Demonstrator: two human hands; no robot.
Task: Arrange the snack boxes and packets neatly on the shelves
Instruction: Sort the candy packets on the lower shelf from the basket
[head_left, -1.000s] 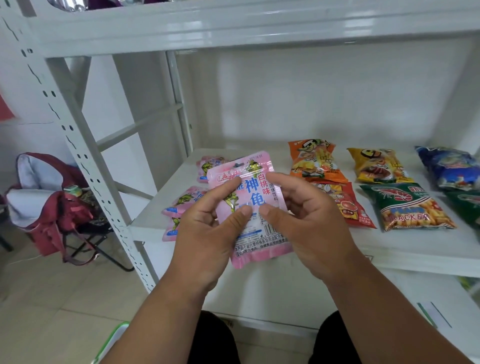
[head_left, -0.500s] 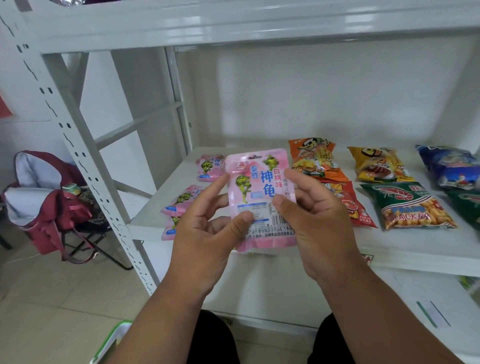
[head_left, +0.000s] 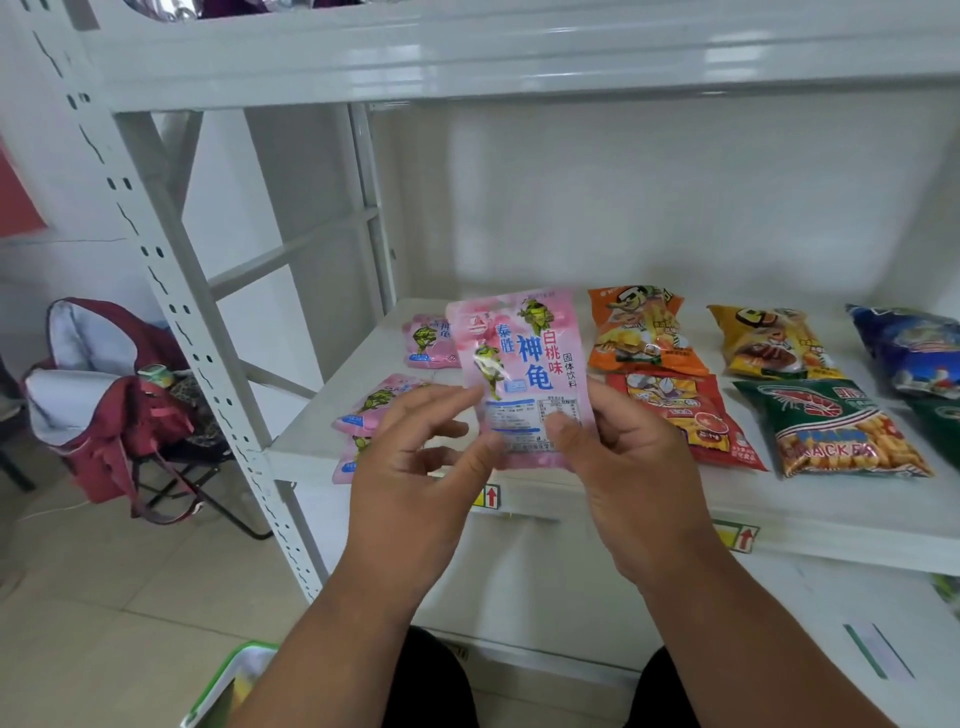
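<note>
Head view: right hand pinches the lower right edge of a pink packet, thumb across the front label, holding it upright over the front of the white shelf. Left hand sits just beside the packet's lower left corner, fingers spread and loosely bent; its thumb tip looks to touch the bottom edge, but its grip is slack and it's not really holding anything.

Three more pink packets lie on the shelf's left end: one at the back, two near the front edge, partly hidden behind the left hand. An orange packet, red packet, yellow packet and green cracker packet lie in rows to the right.

Likely step: lay this packet flat with the other pink ones. Best to keep the print facing up and the same way round as its neighbours, set it in the gap between the back and front pink packets, edges square, and keep clear of the orange one.

Versus half a second ago: packet has turned more upright and face-on, and the left hand has opened further off it; a second ago both hands pinched it.
</note>
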